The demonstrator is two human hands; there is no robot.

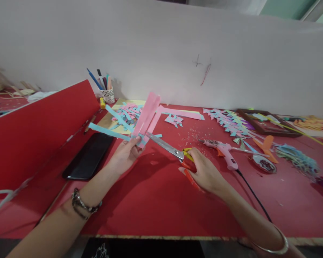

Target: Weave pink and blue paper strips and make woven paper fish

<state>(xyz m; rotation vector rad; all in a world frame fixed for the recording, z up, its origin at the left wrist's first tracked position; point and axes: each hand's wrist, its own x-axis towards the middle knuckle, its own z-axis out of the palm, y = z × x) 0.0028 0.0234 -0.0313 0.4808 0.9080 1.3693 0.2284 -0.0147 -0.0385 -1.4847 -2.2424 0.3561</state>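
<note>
My left hand (129, 153) pinches a woven piece of pink and light-blue paper strips (146, 116), held up over the red table. Long pink ends stick up and away from me, and blue ends reach out to the left. My right hand (204, 170) is wrapped round the red and yellow handles of a pair of scissors (167, 146). The blades point left, their tips at the woven part by my left fingers. Whether they touch the paper I cannot tell. Behind the held strips lies a heap of pink and blue paper pieces (127, 113).
A pink glue gun (223, 150) with a black cord lies on the right, near a braided pastel paper chain (228, 123). On the left are a black phone (88, 156), a red upright panel (48, 125) and a pen cup (107, 95). A brown frame (269, 132) lies back right.
</note>
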